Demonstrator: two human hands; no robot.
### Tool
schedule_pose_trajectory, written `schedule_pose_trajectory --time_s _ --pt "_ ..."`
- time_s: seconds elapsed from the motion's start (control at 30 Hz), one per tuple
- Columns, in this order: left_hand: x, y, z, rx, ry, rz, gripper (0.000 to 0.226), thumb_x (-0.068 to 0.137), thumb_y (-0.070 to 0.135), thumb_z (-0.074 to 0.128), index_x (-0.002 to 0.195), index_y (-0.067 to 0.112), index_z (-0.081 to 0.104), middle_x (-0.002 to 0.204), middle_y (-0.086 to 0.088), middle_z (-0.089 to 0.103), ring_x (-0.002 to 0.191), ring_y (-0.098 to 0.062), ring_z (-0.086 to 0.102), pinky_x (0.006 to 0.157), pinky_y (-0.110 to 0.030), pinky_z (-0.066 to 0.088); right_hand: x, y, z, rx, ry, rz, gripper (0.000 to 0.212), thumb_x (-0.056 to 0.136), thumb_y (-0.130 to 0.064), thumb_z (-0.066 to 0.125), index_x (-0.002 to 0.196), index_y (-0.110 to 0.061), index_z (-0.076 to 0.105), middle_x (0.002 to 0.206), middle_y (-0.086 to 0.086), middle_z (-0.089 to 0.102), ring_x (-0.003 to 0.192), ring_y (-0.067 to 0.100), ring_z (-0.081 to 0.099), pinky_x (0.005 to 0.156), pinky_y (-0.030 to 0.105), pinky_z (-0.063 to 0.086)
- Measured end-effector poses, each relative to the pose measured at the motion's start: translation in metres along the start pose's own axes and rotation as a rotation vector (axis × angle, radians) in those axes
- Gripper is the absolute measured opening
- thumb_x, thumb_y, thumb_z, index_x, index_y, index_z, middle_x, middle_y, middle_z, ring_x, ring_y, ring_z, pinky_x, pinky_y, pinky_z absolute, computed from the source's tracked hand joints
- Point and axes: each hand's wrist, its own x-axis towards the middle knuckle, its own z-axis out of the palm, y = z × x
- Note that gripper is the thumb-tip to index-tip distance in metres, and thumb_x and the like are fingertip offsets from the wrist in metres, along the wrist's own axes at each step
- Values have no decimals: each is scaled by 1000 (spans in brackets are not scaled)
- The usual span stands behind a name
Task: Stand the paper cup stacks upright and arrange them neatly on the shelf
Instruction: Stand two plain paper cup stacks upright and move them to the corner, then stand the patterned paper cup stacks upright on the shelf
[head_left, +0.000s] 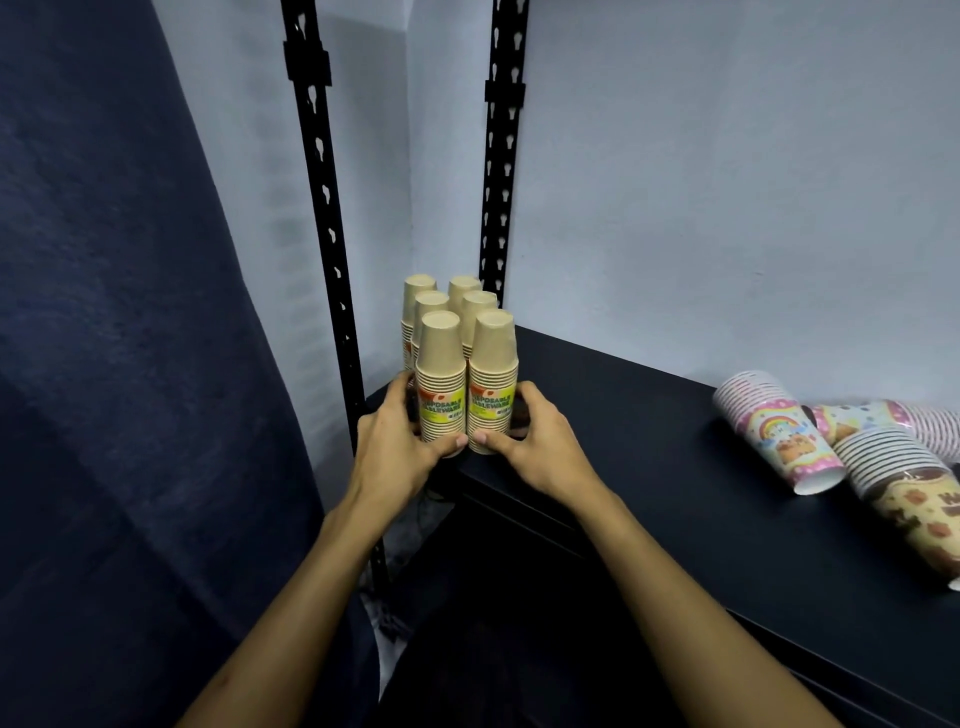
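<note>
1. A pale wall backed a dark shelf (649, 415), with two black slotted posts (498, 156) rising at its far left corner and a dark curtain (104, 312) hanging left of them.
2. Six kraft stacks (457, 332) stood upright, bottoms up, in two rows of three running back toward the posts; the front pair carried yellow labels.
3. The left hand (392, 441) curled round the left side of the front left stack, thumb across its base.
4. The right hand (530, 441) gripped the front right stack in the same way, fingers round its right side, thumb pressed at its base. The two thumbs nearly met in front.
5. Well to the right of the kraft stacks, printed stacks (779, 431) lay on their sides on the shelf, one overlapping another, long axes pointing roughly toward the person, open mouths nearer the front edge.
6. Judging from this, the kraft block looked squared up, and the lying stacks remained. They lay off to the right, so the right hand was nearer and would probably reach across and tip each one onto its rim.
</note>
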Motion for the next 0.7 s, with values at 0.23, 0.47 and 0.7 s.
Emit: schedule_pose_trajectory --time_s 0.23,0.47,0.7 --pt "5 -3 9 11 19 -53 100 63 38 95 148 20 44 133 -1 67 101 -16 72 93 -37 58 6 2 -4 -28 -29 34 56 86 -25 80 133 -18 50 127 -2 67 93 1 62 73 4 46" --pt "-17 -17 18 144 40 -104 105 67 64 82 149 11 41 146 -11 54 139 -30 44 110 -47 43 -6 7 -8 -204 -31 27 74 84 -43 79 145 -20 43 143 -2 57 127 11 54 100 17 43" --pt "-71 -12 38 367 270 -40 59 81 55 69 120 11 64 132 -8 62 129 -27 47 103 -48 46 -57 22 -42 -773 -23 64 66 99 -64 38 147 -21 45 158 0 40 146 22 31 116 41 26"
